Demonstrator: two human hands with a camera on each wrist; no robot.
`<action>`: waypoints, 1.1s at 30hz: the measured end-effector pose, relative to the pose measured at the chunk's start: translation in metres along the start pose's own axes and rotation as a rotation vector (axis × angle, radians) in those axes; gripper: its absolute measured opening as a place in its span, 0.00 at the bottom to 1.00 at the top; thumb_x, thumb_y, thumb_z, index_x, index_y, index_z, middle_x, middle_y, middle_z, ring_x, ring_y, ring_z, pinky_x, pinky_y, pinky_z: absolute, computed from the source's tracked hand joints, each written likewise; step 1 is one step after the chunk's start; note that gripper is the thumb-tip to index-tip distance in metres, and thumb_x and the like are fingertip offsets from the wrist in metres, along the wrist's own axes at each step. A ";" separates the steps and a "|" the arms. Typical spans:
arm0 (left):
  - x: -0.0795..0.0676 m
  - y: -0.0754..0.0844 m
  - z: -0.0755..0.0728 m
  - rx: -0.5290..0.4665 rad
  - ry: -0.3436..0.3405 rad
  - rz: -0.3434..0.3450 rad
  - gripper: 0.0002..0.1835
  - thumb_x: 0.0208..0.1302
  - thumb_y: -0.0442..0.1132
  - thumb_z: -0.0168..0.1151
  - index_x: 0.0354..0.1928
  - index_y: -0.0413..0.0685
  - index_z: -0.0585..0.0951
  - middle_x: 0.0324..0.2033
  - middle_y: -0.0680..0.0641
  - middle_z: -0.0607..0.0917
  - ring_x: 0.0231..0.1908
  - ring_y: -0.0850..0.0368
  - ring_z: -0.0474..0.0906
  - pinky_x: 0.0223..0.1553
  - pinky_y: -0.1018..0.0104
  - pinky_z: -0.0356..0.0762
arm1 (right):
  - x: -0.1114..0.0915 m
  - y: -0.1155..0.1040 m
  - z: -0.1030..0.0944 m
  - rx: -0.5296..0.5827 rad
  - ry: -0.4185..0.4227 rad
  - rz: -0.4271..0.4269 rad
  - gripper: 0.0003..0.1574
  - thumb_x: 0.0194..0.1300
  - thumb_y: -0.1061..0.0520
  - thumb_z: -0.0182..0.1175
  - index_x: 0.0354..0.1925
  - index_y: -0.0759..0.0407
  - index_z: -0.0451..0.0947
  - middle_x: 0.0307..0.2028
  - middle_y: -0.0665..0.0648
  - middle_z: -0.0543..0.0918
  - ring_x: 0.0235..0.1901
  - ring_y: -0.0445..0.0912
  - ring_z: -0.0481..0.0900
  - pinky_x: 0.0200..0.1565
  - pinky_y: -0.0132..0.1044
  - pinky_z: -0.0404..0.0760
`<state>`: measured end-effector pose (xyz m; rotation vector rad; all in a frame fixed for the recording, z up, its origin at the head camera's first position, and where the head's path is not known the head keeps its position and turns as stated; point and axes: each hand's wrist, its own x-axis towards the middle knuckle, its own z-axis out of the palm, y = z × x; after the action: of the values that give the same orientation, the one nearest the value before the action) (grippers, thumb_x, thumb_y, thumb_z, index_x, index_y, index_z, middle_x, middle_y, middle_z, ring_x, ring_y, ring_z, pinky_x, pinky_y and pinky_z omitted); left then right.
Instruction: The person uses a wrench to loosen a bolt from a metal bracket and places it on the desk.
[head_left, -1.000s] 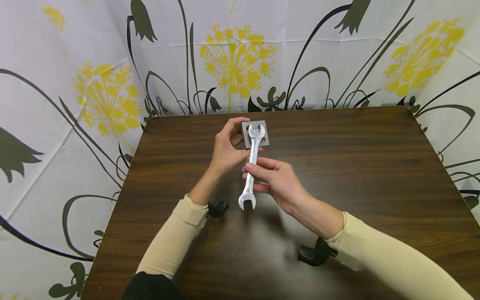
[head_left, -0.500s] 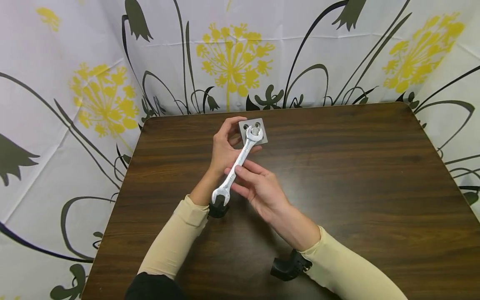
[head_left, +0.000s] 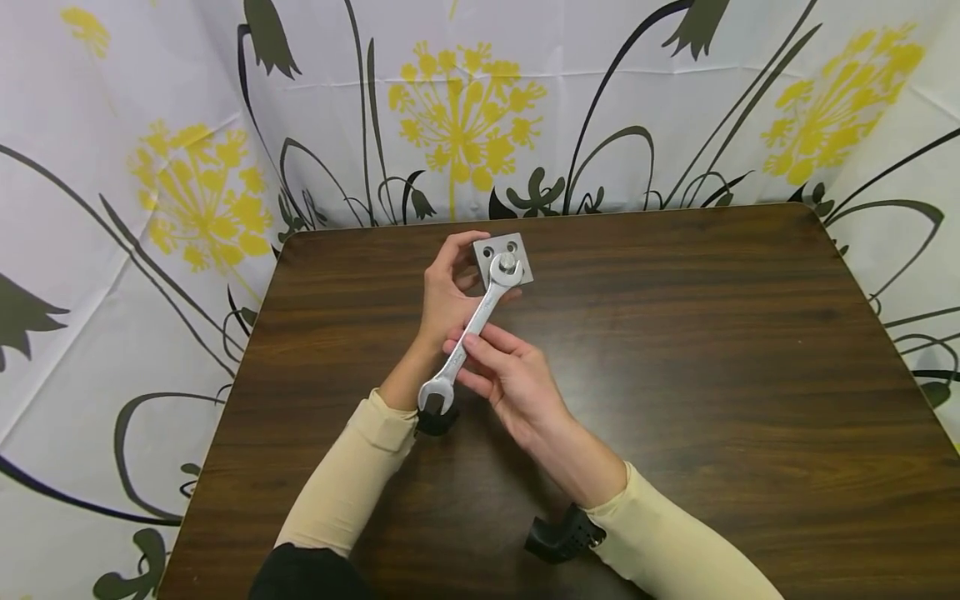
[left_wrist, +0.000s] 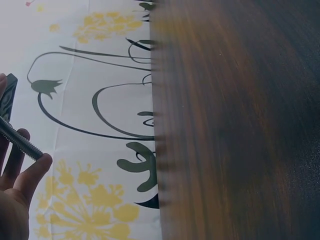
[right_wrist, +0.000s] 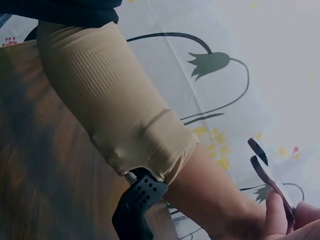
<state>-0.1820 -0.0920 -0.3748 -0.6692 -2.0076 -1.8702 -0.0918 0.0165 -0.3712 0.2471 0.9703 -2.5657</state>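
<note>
My left hand (head_left: 447, 302) holds up a square grey metal plate (head_left: 522, 265) with round holes, its fingers along the plate's edges. A bolt head (head_left: 507, 262) shows on the plate's face. From the other side, the left wrist view shows the threaded bolt (left_wrist: 24, 144) sticking out, a fingertip right at its end. My right hand (head_left: 517, 385) pinches a silver double open-ended wrench (head_left: 476, 323) by the middle of its shaft. The wrench's upper end sits around the bolt head. Its lower end (right_wrist: 261, 167) overlaps my left wrist in the head view.
A dark wood-grain table (head_left: 712, 350) lies beneath both hands. Behind it hangs a white curtain (head_left: 600, 50) with yellow and grey flowers. Black camera mounts stick out at both wrists, the right one (head_left: 558, 535) low over the table.
My right hand has moved left and slightly down. The wrench has swung from near upright to a slant, lower end leftward, its upper end now around the bolt head. My left hand stays nearly still.
</note>
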 end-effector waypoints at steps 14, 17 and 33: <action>0.000 -0.004 -0.005 -0.029 -0.009 0.032 0.39 0.34 0.16 0.77 0.55 0.26 0.71 0.43 0.35 0.82 0.45 0.55 0.80 0.47 0.46 0.81 | 0.006 -0.012 -0.013 -0.265 -0.001 0.005 0.21 0.68 0.67 0.59 0.58 0.75 0.74 0.37 0.58 0.87 0.38 0.45 0.87 0.37 0.38 0.86; 0.000 -0.004 -0.005 -0.017 -0.012 0.036 0.39 0.35 0.16 0.77 0.55 0.26 0.71 0.43 0.35 0.82 0.45 0.54 0.80 0.48 0.47 0.81 | 0.007 -0.015 -0.017 -0.299 -0.009 0.006 0.21 0.68 0.67 0.58 0.58 0.75 0.73 0.36 0.57 0.87 0.37 0.45 0.86 0.37 0.38 0.86; 0.003 0.000 -0.005 0.013 -0.047 0.038 0.36 0.39 0.17 0.75 0.56 0.28 0.72 0.44 0.36 0.81 0.44 0.53 0.80 0.43 0.44 0.82 | 0.007 -0.034 -0.038 -0.553 0.017 -0.040 0.18 0.71 0.61 0.58 0.56 0.69 0.78 0.34 0.55 0.87 0.34 0.44 0.86 0.34 0.36 0.85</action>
<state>-0.1846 -0.0970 -0.3730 -0.7501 -2.0195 -1.8347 -0.1105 0.0631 -0.3814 0.0930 1.6478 -2.2165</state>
